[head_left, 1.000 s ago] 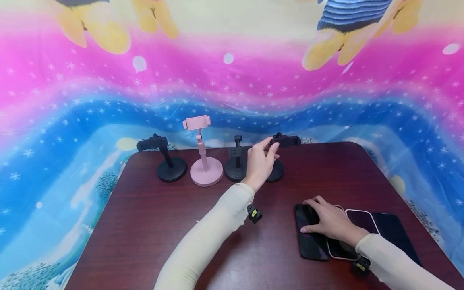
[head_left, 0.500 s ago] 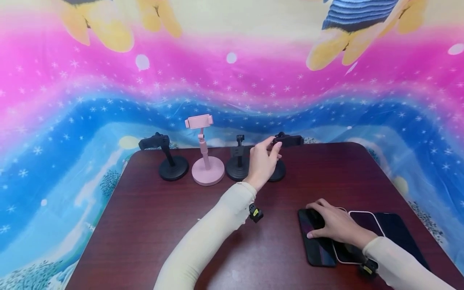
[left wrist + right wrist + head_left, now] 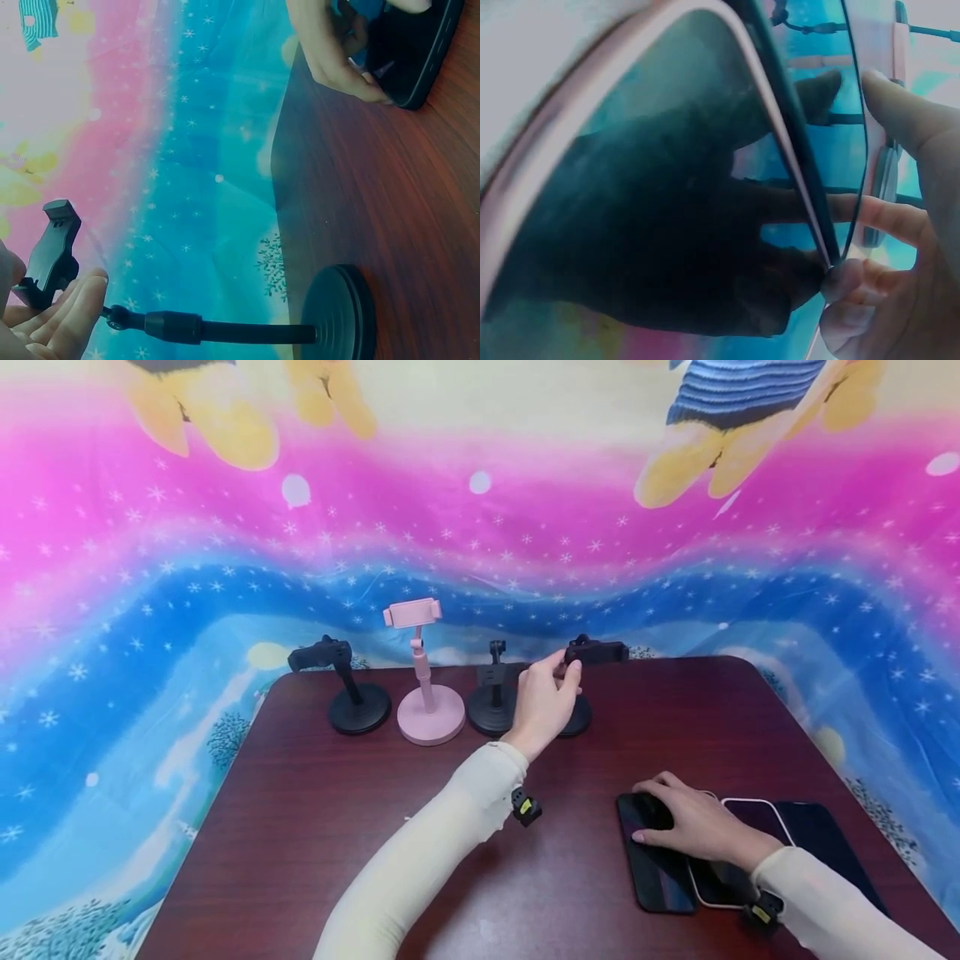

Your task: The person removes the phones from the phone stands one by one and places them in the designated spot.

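My left hand (image 3: 543, 702) pinches the clamp (image 3: 597, 652) of the rightmost black phone stand (image 3: 337, 315). In the left wrist view, fingers lie behind the clamp (image 3: 51, 255), with the stem running to the round base. At the table's right, my right hand (image 3: 697, 818) grips the leftmost black smartphone (image 3: 667, 881), thumb on its left side and fingers at its far edge. The phone lies on the table or very near it. In the right wrist view, my right hand (image 3: 900, 225) has thumb and fingers at the phone's edge, and a light-rimmed phone (image 3: 667, 187) fills the foreground.
Left of the held stand are a black stand (image 3: 491, 710), a pink stand (image 3: 431, 717) and another black stand (image 3: 358, 710). Beside the gripped phone lie a light-rimmed phone (image 3: 722, 887), a white-rimmed phone (image 3: 753, 814) and a dark phone (image 3: 828, 843). A printed cloth (image 3: 480, 552) hangs behind.
The head view has shifted slightly. My right hand and the phone under it appear a little lower and farther right than a second ago. My left hand stays at the clamp.
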Tool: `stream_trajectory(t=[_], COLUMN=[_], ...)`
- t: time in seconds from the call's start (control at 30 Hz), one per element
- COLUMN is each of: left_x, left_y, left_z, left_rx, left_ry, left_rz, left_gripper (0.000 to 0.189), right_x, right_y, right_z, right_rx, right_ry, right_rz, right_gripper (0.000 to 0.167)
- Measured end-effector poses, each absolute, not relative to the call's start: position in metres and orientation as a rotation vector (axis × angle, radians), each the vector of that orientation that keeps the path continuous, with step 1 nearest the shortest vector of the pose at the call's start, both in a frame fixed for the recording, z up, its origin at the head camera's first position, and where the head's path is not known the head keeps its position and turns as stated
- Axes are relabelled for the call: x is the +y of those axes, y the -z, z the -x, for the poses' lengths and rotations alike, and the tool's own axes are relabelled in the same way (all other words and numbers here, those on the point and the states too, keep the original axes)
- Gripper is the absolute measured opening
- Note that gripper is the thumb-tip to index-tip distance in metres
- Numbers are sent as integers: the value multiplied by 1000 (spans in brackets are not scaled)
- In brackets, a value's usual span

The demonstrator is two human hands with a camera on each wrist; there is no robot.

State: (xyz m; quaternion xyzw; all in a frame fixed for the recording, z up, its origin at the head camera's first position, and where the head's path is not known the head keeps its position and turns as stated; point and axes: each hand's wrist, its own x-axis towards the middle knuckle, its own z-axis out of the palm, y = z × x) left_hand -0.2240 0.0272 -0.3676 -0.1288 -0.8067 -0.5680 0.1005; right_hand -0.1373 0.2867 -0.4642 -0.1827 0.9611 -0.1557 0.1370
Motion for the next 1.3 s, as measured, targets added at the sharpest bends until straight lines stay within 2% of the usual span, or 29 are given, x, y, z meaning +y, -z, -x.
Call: stream_trajectory(t=[0.17, 0.37, 0.7, 0.93, 1.3], left_x=[25, 23, 20, 16, 4], left_y=[370, 371, 372, 377, 393], left_z=[221, 219, 215, 209, 184], left_rx=[-2426, -2444, -2466, -2443, -2495], left_ry=[1674, 1647, 1649, 1597, 1501], left_rz=[364, 364, 368, 443, 474], left_gripper=[40, 40, 37, 30, 24], right_x=[286, 285, 284, 281, 258], right_y=[461, 460, 458, 453, 443], right_z=[139, 142, 143, 145, 146], right_rx=[2812, 2842, 2851, 2946, 3011], right_ry=[507, 519, 559, 592, 683], right_rz=[562, 588, 569, 583, 547], right_gripper=[57, 46, 44, 29, 30])
